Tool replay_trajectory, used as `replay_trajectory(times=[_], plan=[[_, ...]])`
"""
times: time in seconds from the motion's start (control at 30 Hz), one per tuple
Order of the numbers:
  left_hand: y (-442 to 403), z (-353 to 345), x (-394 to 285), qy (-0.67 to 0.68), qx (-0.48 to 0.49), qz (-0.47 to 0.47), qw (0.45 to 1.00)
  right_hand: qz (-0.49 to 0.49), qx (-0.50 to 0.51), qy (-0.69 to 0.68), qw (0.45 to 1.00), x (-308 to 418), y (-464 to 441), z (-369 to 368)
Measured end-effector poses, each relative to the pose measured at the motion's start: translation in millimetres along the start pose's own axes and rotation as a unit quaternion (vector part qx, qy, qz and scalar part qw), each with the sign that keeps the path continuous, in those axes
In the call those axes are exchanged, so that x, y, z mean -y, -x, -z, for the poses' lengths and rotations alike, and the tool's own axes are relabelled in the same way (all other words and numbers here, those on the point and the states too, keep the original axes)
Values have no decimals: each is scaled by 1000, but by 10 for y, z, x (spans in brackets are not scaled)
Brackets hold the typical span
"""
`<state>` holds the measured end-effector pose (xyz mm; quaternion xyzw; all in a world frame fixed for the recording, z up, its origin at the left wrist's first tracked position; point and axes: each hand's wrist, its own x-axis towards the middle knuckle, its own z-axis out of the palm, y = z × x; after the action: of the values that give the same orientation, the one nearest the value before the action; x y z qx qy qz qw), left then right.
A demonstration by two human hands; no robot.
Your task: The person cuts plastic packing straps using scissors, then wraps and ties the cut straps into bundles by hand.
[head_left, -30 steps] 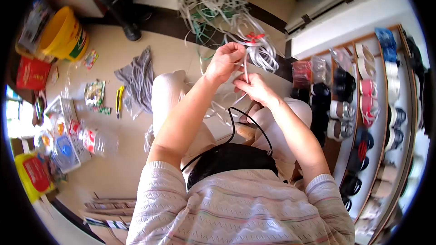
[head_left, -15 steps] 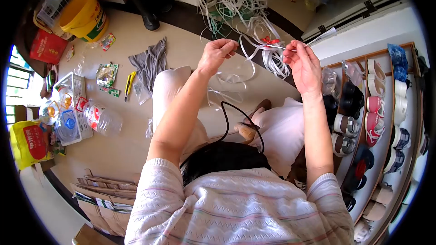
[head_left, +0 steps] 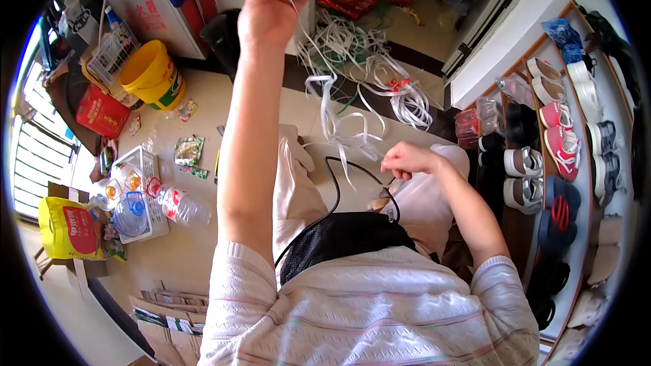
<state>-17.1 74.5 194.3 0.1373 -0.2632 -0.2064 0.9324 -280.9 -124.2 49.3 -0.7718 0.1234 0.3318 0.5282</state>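
Observation:
My left hand [head_left: 274,13] is raised high at the top of the view, its fingers closed on a white plastic strap [head_left: 308,37] that runs down to the right. Loose curls of the strap [head_left: 330,112] dangle between my knees, above the floor. My right hand [head_left: 409,160] is low over my right thigh with its fingers curled together. Whatever is in them, if anything, is hidden. Beyond the hands, a tangled heap of white and green straps [head_left: 352,44] lies on the floor by the doorway, with a looped bundle [head_left: 410,108] at its right side.
A shoe rack [head_left: 505,135] with several pairs stands to the right. On the left are a yellow bucket [head_left: 150,78], a white basket [head_left: 159,220], plastic bottles [head_left: 183,207] and a yellow bag [head_left: 57,227]. Flattened cardboard [head_left: 169,332] leans at lower left. A black cable [head_left: 337,190] crosses my lap.
My left hand has risen up and left, drawing the strap with it. My right hand has dropped toward my thigh, and its fingers have curled in. The view has shifted too.

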Motion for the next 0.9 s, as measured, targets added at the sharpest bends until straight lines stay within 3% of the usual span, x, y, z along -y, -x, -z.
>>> replay_trajectory(times=[0.07,0.17,0.23,0.3,0.37,0.43,0.5,0.6,0.63,0.7,0.83,0.87,0.9], plan=[[-128,-164,-273,47,73,2,996,-25,-49,132,990,-152,-21,-132],[-205,-495,-762,132,98,-16,986,-30,-257,11,966,-539,25,21],[-268,-629,-1171,93,85,-77,989,11,-333,-218,917,-728,232,295],[-223,-720,-1528,-14,108,-135,985,30,-408,-331,850,-902,455,670],[-176,-863,-1802,-118,24,-217,969,127,-408,-436,792,-1063,675,998],[-205,-847,-2050,-186,61,-241,950,190,-398,-436,785,-1040,895,1127],[-266,-844,-2156,-246,-12,-294,924,257,-428,-376,781,-873,1022,1116],[-439,-540,-2346,-290,58,-218,930,347,-438,-397,728,-819,1125,1461],[-377,-552,-2145,-340,0,-272,900,389,-431,-406,706,-803,1131,1611],[-264,-617,-1719,-357,-20,-265,896,460,-371,-347,728,-481,1251,1769],[163,-670,-574,-355,0,-186,916,409,-393,-266,779,235,1245,1765],[415,-612,-468,-564,-49,-163,808,406,-407,-258,777,331,1182,1734],[629,-624,-265,-506,-30,-194,840,378,-428,-275,774,465,1156,1613]])
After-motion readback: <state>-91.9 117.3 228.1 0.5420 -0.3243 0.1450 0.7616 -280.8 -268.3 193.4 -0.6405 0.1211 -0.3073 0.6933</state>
